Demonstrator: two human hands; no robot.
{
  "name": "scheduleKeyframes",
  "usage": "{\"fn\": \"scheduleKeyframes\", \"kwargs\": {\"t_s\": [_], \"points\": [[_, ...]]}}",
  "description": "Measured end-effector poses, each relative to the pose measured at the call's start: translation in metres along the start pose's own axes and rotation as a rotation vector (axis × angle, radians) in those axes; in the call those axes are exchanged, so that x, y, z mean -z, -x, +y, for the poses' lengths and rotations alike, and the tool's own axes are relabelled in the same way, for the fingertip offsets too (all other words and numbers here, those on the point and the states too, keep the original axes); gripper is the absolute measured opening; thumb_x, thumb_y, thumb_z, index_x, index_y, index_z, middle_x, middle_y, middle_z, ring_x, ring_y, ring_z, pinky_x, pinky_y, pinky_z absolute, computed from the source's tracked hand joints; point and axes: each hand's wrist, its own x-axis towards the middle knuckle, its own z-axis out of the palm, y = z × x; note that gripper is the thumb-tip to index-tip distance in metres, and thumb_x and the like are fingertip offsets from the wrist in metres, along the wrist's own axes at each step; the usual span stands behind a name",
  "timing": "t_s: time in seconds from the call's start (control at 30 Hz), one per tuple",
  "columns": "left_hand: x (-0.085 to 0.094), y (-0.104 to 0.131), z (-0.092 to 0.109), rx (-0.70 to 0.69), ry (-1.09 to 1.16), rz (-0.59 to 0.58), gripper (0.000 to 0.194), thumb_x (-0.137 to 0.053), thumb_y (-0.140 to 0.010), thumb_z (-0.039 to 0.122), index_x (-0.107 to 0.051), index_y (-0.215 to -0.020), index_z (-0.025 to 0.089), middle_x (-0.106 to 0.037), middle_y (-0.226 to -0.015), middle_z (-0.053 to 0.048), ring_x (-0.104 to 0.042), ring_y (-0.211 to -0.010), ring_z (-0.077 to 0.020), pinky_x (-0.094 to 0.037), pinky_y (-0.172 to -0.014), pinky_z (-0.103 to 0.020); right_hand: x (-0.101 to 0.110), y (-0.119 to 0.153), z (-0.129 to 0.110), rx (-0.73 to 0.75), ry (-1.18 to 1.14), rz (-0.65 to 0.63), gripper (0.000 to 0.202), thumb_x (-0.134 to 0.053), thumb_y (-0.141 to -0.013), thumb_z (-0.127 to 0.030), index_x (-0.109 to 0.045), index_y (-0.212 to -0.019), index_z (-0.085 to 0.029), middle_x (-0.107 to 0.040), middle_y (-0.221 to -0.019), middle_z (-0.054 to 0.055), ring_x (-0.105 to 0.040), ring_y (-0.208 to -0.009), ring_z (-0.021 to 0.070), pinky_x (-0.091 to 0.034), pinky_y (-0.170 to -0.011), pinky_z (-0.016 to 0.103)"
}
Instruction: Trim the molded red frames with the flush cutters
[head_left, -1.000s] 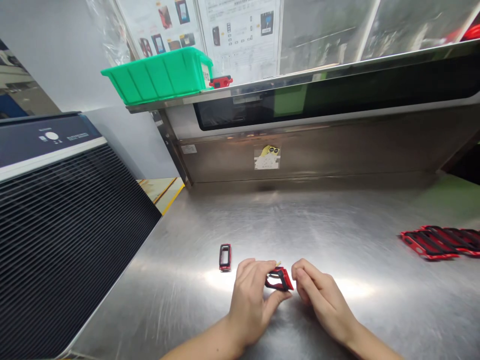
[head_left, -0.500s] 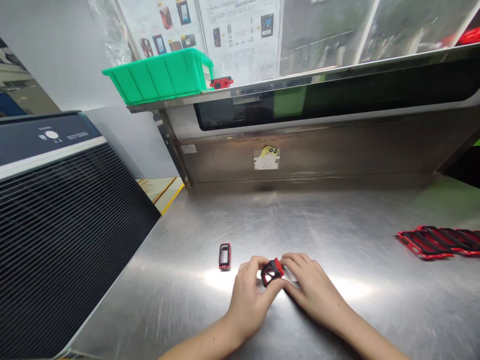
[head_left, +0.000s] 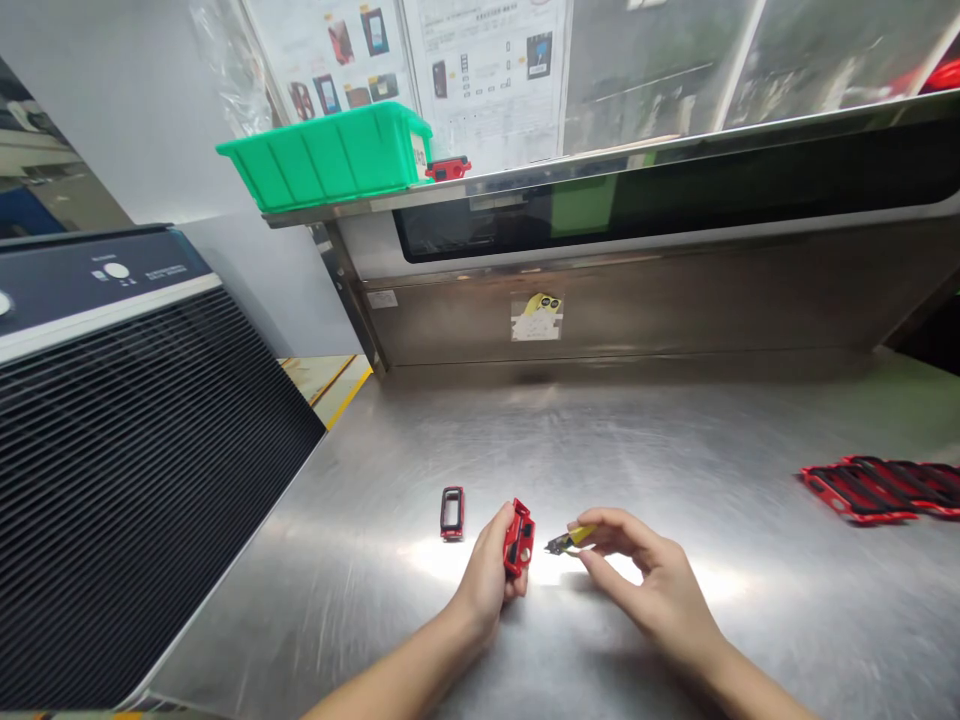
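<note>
A red and black frame part [head_left: 519,540] is gripped in my left hand [head_left: 484,575], turned so that its red side faces right. My right hand [head_left: 649,580] holds small cutters with yellow handles [head_left: 571,539] between the thumb and fingers. Their dark jaws point left, a short gap away from the part. On the metal table just left of my left hand lies another red and black frame [head_left: 452,513], flat and with an open middle.
Several red and black frames [head_left: 877,490] lie in a row at the table's right. A green bin [head_left: 326,160] and a red part [head_left: 448,168] sit on the shelf above. A black ribbed machine [head_left: 150,480] stands at the left.
The held part has been turned, its red side now facing right. My right hand has moved right, away from it, and the yellow-handled cutters now show in its fingers.
</note>
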Motion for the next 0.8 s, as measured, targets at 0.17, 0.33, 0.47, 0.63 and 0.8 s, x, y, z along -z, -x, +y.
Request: {"fn": "scheduleKeyframes", "kwargs": {"t_s": [0.17, 0.33, 0.47, 0.63, 0.8], "points": [[-0.006, 0.005, -0.002, 0.004, -0.119, -0.012, 0.057, -0.037, -0.069, 0.073, -0.04, -0.07, 0.016, -0.033, -0.044, 0.004, -0.028, -0.037, -0.0062, -0.016, -0.041, -0.02, -0.002, 0.003, -0.007, 0.305, 0.143, -0.089, 0.018, -0.061, -0.083, -0.025, -0.058, -0.099, -0.02, -0.066, -0.088, 0.003, -0.062, -0.07, 0.0105, -0.053, -0.066, 0.019], [-0.004, 0.005, -0.006, -0.067, -0.171, -0.049, 0.046, -0.032, -0.082, 0.06, -0.036, -0.068, 0.017, -0.032, -0.045, 0.004, -0.031, -0.038, -0.0069, -0.021, -0.042, -0.02, -0.005, 0.002, -0.015, 0.447, 0.206, -0.107, 0.019, -0.06, -0.082, -0.018, -0.056, -0.101, -0.02, -0.066, -0.085, 0.001, -0.06, -0.066, 0.0089, -0.052, -0.062, 0.017], [-0.002, 0.001, -0.01, -0.076, -0.2, -0.076, 0.045, -0.031, -0.084, 0.058, -0.037, -0.068, 0.016, -0.032, -0.044, 0.003, -0.032, -0.037, -0.0073, -0.022, -0.041, -0.02, -0.006, 0.001, -0.017, 0.546, 0.195, -0.09, 0.026, -0.057, -0.082, -0.013, -0.052, -0.105, -0.023, -0.065, -0.085, -0.003, -0.059, -0.066, 0.0065, -0.051, -0.06, 0.015], [-0.003, -0.001, -0.009, -0.104, -0.209, -0.083, 0.046, -0.034, -0.082, 0.06, -0.037, -0.07, 0.016, -0.032, -0.047, 0.004, -0.032, -0.036, -0.007, -0.02, -0.038, -0.02, -0.007, 0.0, -0.017, 0.568, 0.218, -0.096, 0.027, -0.058, -0.081, -0.011, -0.052, -0.105, -0.022, -0.064, -0.085, -0.002, -0.058, -0.067, 0.0066, -0.051, -0.06, 0.015], [-0.004, 0.0, -0.007, -0.125, -0.223, -0.074, 0.046, -0.033, -0.081, 0.061, -0.037, -0.07, 0.016, -0.035, -0.051, 0.003, -0.034, -0.037, -0.0068, -0.022, -0.038, -0.02, -0.008, -0.001, -0.016, 0.567, 0.228, -0.107, 0.028, -0.06, -0.08, -0.011, -0.052, -0.105, -0.022, -0.065, -0.084, -0.002, -0.059, -0.066, 0.0064, -0.05, -0.059, 0.015]]}}
